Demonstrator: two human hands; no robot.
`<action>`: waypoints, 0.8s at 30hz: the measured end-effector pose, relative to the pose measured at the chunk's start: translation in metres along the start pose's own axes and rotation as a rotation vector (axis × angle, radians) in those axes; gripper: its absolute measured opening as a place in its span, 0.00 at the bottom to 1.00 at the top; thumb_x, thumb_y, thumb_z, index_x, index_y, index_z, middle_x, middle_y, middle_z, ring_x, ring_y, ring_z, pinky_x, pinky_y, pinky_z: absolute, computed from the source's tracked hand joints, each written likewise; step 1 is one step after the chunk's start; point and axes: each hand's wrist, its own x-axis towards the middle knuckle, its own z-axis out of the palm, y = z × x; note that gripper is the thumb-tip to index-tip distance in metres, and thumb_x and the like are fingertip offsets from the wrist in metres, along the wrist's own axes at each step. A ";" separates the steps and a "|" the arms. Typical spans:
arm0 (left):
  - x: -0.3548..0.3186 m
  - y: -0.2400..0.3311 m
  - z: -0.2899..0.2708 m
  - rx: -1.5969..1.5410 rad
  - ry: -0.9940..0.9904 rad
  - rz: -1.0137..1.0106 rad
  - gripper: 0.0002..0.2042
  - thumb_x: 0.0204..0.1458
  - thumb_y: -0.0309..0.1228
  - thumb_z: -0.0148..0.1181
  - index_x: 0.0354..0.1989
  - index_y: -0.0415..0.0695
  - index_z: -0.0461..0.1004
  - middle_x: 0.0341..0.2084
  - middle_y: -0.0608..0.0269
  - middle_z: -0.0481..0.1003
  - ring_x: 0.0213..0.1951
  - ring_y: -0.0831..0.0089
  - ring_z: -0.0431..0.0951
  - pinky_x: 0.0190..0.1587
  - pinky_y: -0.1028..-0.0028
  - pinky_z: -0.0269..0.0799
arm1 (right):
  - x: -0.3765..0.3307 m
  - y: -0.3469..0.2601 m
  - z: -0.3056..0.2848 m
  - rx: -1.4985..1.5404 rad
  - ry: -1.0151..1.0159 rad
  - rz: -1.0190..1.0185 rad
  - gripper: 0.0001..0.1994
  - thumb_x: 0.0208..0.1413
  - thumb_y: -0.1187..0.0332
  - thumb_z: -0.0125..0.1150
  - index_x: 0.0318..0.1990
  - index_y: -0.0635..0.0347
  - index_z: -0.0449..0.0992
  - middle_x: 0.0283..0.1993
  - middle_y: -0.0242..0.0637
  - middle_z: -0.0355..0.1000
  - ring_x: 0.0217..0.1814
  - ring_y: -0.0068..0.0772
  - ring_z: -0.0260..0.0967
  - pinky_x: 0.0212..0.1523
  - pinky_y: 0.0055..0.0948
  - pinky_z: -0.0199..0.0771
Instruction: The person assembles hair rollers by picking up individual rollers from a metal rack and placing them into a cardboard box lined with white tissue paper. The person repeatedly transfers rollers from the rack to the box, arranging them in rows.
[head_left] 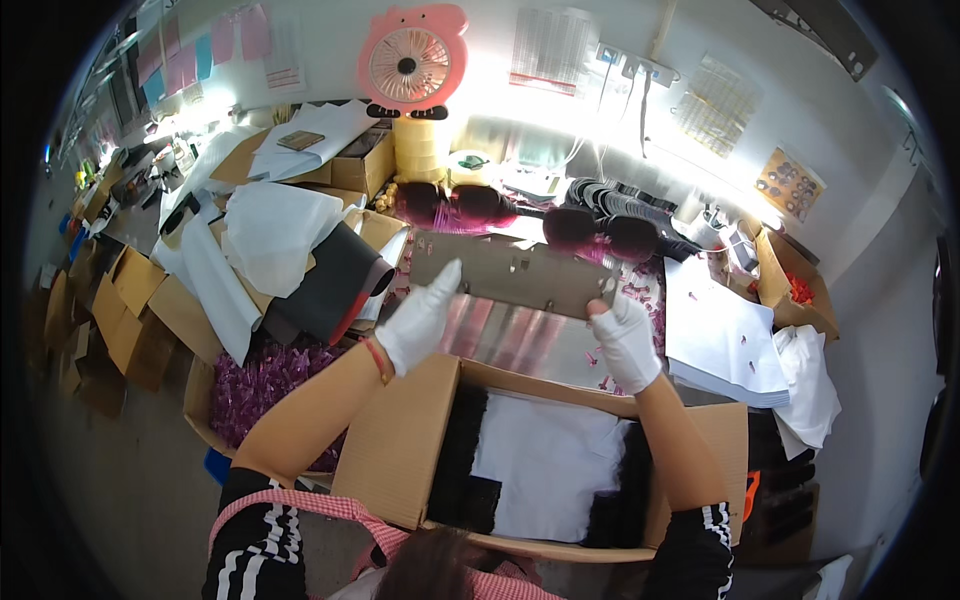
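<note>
Between my two hands a flat grey rectangular panel is held up, slightly tilted, with small holes or marks on its face. My left hand, in a white glove, grips its left end, thumb lying on the face. My right hand, gloved in white with a bare thumb or fingertip showing, closes on the right end. Below the panel stands an open cardboard box holding a white sheet with black pieces along its sides. Behind the panel are dark purple, rounded glossy pieces.
A carton of purple transparent pieces stands at left, beneath papers and black sheets. White sheets are stacked at right, near a carton with red bits. A pink fan stands at the back; small purple pieces litter the bench.
</note>
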 end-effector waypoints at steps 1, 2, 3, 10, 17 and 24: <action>-0.012 -0.008 0.000 0.195 0.080 -0.170 0.32 0.65 0.59 0.39 0.53 0.40 0.72 0.45 0.60 0.76 0.50 0.69 0.73 0.57 0.71 0.66 | -0.007 0.010 0.012 0.054 0.032 0.038 0.08 0.62 0.68 0.59 0.42 0.63 0.79 0.32 0.19 0.70 0.33 0.11 0.60 0.35 0.18 0.64; -0.016 -0.024 -0.010 0.169 0.149 -0.422 0.34 0.63 0.63 0.35 0.52 0.42 0.73 0.45 0.61 0.76 0.49 0.68 0.73 0.55 0.70 0.67 | -0.011 0.023 0.028 0.113 0.057 0.071 0.07 0.62 0.70 0.59 0.41 0.63 0.79 0.32 0.19 0.70 0.34 0.11 0.60 0.37 0.18 0.65; -0.026 -0.028 -0.007 0.078 0.056 -0.555 0.35 0.62 0.65 0.34 0.50 0.42 0.73 0.45 0.61 0.76 0.49 0.68 0.74 0.53 0.70 0.67 | -0.017 0.043 0.033 0.145 0.063 0.115 0.07 0.62 0.69 0.59 0.42 0.63 0.79 0.32 0.20 0.71 0.35 0.11 0.61 0.38 0.19 0.66; -0.028 -0.064 0.028 1.256 -0.117 0.766 0.11 0.51 0.25 0.56 0.42 0.36 0.71 0.45 0.49 0.73 0.52 0.52 0.72 0.57 0.59 0.67 | -0.012 0.116 0.039 -0.106 -0.059 0.280 0.11 0.60 0.70 0.60 0.48 0.61 0.80 0.40 0.31 0.78 0.41 0.22 0.69 0.46 0.24 0.70; 0.038 -0.120 0.018 1.845 -0.045 0.619 0.20 0.48 0.33 0.62 0.48 0.35 0.72 0.62 0.42 0.63 0.62 0.48 0.64 0.60 0.59 0.67 | -0.004 0.116 0.019 -0.634 -0.446 0.373 0.12 0.55 0.63 0.62 0.41 0.61 0.81 0.47 0.47 0.77 0.48 0.47 0.74 0.49 0.36 0.73; 0.038 -0.096 0.021 1.645 -0.371 0.515 0.09 0.52 0.36 0.59 0.30 0.42 0.74 0.34 0.55 0.74 0.36 0.54 0.78 0.38 0.57 0.76 | -0.017 0.161 -0.015 0.434 0.065 0.247 0.53 0.56 0.34 0.55 0.76 0.58 0.35 0.79 0.46 0.37 0.80 0.37 0.38 0.75 0.35 0.44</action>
